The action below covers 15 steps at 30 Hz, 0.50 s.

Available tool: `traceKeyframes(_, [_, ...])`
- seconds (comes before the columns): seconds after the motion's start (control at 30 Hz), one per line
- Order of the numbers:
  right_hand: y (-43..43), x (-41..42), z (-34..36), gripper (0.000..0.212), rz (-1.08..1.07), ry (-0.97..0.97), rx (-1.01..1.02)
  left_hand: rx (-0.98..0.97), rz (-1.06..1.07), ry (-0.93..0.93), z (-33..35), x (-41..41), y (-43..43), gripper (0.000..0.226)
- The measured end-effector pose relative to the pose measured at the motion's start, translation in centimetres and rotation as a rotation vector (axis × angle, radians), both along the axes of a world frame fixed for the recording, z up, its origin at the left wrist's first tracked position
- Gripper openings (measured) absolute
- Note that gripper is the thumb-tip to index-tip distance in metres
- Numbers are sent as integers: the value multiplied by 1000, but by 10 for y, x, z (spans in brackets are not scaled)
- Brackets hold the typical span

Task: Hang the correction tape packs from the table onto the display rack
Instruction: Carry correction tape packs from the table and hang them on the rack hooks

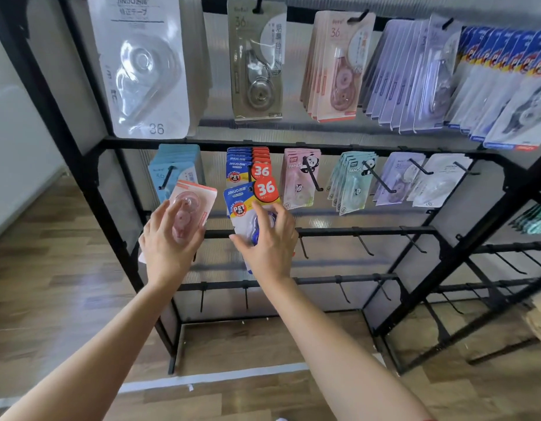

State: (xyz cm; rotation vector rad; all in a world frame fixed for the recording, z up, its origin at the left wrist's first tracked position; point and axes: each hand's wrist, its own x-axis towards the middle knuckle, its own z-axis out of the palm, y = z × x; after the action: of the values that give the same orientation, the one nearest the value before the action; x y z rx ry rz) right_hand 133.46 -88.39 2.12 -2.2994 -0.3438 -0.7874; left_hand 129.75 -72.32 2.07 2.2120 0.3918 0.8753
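Head camera: I see the left hand [171,238] curled round a pink pack [200,198], held before the middle row of the display rack [323,146]; the right hand [270,243] grips a blue pack [243,199] there.

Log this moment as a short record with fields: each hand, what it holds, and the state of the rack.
left hand: holds a pink pack in front of the rack's left end
right hand: fingers grip a blue pack, just below the hanging blue stack
middle row: packs hanging on the hooks
lower rails: bare hooks, no packs
table: not in view
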Motion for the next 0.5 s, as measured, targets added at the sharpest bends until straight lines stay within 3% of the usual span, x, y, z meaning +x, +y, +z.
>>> traceKeyframes(0.5, [19,76,0,67,36,181,-151,-2,-12,7,-5,12,7,63])
